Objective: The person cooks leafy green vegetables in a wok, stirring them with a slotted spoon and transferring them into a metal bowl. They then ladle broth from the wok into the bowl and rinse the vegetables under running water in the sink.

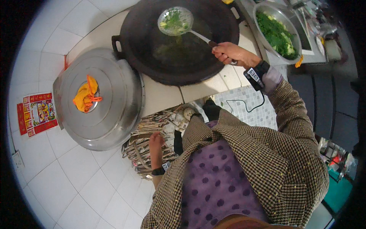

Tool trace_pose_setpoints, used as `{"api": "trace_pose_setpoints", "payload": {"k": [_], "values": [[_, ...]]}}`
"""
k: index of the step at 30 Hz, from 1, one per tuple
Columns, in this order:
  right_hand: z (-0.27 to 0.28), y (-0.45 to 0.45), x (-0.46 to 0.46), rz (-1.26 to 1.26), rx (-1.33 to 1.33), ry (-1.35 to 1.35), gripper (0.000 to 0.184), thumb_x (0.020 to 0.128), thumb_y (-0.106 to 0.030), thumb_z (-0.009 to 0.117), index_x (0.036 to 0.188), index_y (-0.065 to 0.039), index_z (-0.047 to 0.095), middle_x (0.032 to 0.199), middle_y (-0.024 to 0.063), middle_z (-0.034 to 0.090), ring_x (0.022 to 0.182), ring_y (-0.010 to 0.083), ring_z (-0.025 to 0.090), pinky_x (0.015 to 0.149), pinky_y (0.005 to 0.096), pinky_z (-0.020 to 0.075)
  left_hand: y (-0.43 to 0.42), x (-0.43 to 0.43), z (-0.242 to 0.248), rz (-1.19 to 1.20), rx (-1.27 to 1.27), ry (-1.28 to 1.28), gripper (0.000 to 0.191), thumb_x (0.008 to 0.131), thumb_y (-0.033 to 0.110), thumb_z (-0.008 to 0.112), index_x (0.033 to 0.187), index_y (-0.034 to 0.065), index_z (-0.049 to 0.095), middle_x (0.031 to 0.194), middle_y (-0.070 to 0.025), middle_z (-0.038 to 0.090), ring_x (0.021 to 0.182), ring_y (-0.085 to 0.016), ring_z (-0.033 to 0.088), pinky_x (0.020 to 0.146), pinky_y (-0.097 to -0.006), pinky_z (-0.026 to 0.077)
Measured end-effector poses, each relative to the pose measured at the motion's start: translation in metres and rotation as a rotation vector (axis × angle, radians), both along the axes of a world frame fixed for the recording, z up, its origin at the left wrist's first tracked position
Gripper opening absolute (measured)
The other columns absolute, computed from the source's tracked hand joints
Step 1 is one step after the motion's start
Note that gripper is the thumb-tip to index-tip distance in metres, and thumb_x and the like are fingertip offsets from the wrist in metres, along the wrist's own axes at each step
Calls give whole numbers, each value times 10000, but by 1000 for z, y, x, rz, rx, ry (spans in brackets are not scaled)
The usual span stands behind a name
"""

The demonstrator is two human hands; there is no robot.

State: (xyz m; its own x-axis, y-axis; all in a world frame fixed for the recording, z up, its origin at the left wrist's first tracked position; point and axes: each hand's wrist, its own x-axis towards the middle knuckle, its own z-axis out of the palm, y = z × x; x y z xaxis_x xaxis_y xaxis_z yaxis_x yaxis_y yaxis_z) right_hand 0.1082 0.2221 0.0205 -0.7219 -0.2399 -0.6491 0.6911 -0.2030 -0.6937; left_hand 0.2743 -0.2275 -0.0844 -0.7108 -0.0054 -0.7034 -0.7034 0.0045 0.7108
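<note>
My right hand (230, 53) grips the dark handle of a metal skimmer (199, 37), its thumb along the handle. The skimmer's round head is over the far part of a large dark wok (174, 73). Chopped leafy greens with pale pieces (175, 18) sit in that head. Murky liquid appears to lie in the bottom of the wok. Low on the left, my left hand (156, 143) hangs by my side, above a pile of thin sticks (140, 137). Its fingers look loosely curled and I make out nothing in them; how far they are closed is unclear.
A metal basin (299, 47) of chopped greens (276, 35) stands right of the wok. To the left sits a wide metal lid (114, 77), orange cloth (85, 96) tied on its knob. The tiled stove edge (163, 98) runs before me. A thin black cable (247, 110) shows near the floor.
</note>
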Motion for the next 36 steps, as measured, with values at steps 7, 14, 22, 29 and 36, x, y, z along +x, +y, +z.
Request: {"api": "trace_pose_setpoints", "payload": {"k": [7,14,22,29,36], "values": [[19,12,18,-109,25,70,157,903,-152,477,776,-59,480,620,-59,374,448,-2,282,345,161,182,-5,-9,-1,-79,3,19,213,889,128,483,1049,-9,511,732,-28,523,625,-92,477,543,-223,378],[36,27,28,-141,-96,174,168,910,-184,492,805,-53,478,617,-65,354,460,1,285,341,155,180,-14,-12,-15,-29,71,-5,223,875,105,481,1059,-18,511,741,-26,530,605,-93,477,543,-229,392],[-37,7,45,-164,-37,-97,236,915,-163,437,694,-81,451,572,-64,327,457,32,298,383,185,195,-22,-12,-22,-90,109,14,248,875,115,485,1087,-5,530,775,-28,550,641,-92,498,570,-222,411],[-5,14,79,-431,-322,-76,147,917,-123,447,793,-43,450,620,-46,352,466,17,307,344,165,188,-22,-18,-12,-217,-70,-16,283,879,169,484,1105,9,538,792,-21,532,674,-89,484,576,-222,392],[95,62,136,-601,1042,479,198,857,-219,552,870,-26,511,689,59,535,560,146,496,489,274,391,-3,-27,-4,-175,-6,-29,289,860,141,499,1108,-8,491,695,-12,474,631,-98,458,583,-240,403]]}}
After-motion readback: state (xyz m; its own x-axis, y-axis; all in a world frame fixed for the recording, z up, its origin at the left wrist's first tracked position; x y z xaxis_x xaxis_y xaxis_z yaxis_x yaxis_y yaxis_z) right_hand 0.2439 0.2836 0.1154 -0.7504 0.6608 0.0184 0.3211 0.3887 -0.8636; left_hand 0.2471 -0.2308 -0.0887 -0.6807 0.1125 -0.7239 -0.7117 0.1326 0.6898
